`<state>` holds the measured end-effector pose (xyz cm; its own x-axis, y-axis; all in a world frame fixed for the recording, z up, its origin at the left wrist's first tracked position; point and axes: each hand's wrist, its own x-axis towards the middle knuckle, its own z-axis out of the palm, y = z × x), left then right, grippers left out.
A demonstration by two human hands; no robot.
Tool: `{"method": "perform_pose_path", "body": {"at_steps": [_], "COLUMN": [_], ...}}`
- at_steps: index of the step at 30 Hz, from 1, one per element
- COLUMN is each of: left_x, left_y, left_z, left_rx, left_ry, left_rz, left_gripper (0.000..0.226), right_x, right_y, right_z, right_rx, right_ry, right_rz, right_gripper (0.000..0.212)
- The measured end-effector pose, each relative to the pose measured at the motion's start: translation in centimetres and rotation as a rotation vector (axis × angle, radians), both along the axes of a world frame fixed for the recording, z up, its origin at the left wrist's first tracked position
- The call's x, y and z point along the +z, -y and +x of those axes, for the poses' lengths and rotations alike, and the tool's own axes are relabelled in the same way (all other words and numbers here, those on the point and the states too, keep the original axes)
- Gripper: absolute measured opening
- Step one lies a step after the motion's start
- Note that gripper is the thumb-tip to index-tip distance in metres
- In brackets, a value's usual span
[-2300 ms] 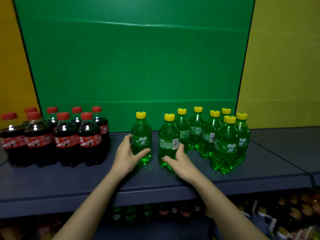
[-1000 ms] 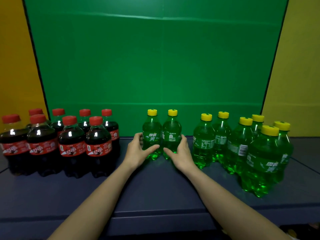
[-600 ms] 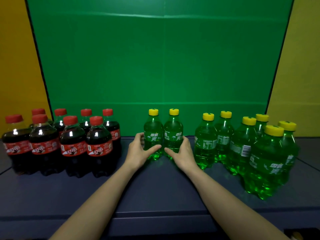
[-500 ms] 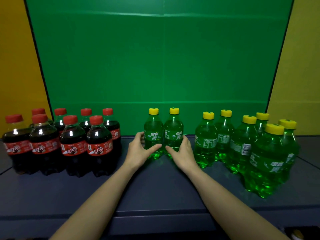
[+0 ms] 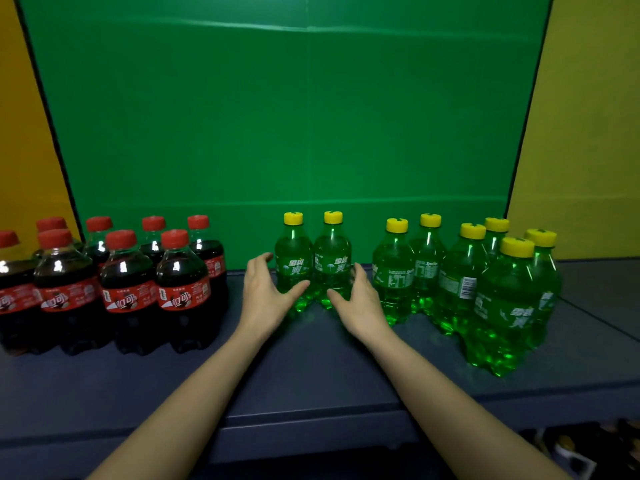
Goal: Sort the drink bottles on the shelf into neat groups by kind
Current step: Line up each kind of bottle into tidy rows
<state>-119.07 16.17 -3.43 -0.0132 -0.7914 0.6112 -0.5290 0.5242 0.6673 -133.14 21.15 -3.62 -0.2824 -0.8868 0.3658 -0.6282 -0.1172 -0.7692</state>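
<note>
Left hand (image 5: 265, 294) spread loose beside two upright green bottles (image 5: 313, 268), right hand (image 5: 360, 301) cupping one, caps up

Front strip of the shelf (image 5: 311, 368) lies open. Cola bottles (image 5: 128, 282) wall off the left, a green cluster (image 5: 460, 289) the right. Narrow lanes flank the green pair (image 5: 294, 254), left hand (image 5: 265, 292) in one, right hand (image 5: 360, 299) in the other; backdrop (image 5: 284, 126) closes the rear.

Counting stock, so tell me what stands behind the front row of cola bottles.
Four more red-capped cola bottles stand behind the front row. Mostly their caps and shoulders show; their lower bodies, and anything low behind them, are covered.
</note>
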Motion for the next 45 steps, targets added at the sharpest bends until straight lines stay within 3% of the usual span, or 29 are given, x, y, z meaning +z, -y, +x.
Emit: {"method": "perform_pose_path", "body": {"at_steps": [3,6,11,16,24,28,36,40,42,45], "left_x": [0.9,1.1,0.4,0.9,0.9,1.2,1.4,1.7,1.5,0.8], "left_y": [-2.1,-4.0,-5.5,-5.1,-3.8,-4.1,-4.2,-4.1,-4.5,-5.0], "left_z": [-0.1,-1.4,-6.4,-11.0,-12.6,-10.8,-5.4,-2.9,-2.6,-2.8], "left_rx": [-0.003,-0.218,-0.42,-0.472,-0.4,-0.425,-0.599,-0.672,-0.587,-0.384], "left_ry": [0.012,0.1,0.222,0.14,-0.01,-0.029,-0.145,-0.141,-0.1,-0.039], "left_rz": [-0.296,-0.317,-0.14,0.156,0.259,0.255,0.4,0.448,0.429,0.298], "left_gripper": [0.039,0.027,0.059,0.096,0.085,0.091,0.076,0.094,0.1,0.089], "right_x": [0.4,0.7,1.0,-0.2,-2.1,-2.1,-1.3,-1.2,-1.1,-0.8], "right_y": [-3.4,-7.6,-13.7,-16.6,-15.7,-15.3,-13.9,-12.5,-11.7,-10.3], "right_z": [-1.0,-2.8,-6.4,-9.1,-10.4,-10.1,-9.4,-8.5,-7.8,-6.9], "right_rx": [0.049,0.042,-0.115,-0.405,-0.485,-0.502,-0.355,-0.284,-0.247,-0.19], "right_ry": [-0.035,-0.085,-0.18,-0.126,-0.023,-0.091,-0.091,-0.039,-0.018,-0.015], "right_rz": [-0.084,-0.194,-0.379,-0.529,-0.258,-0.165,-0.077,-0.07,-0.072,-0.112], "right_gripper": [0.064,0.052,0.036,0.043,0.072,0.077,0.083,0.086,0.084,0.082]}}
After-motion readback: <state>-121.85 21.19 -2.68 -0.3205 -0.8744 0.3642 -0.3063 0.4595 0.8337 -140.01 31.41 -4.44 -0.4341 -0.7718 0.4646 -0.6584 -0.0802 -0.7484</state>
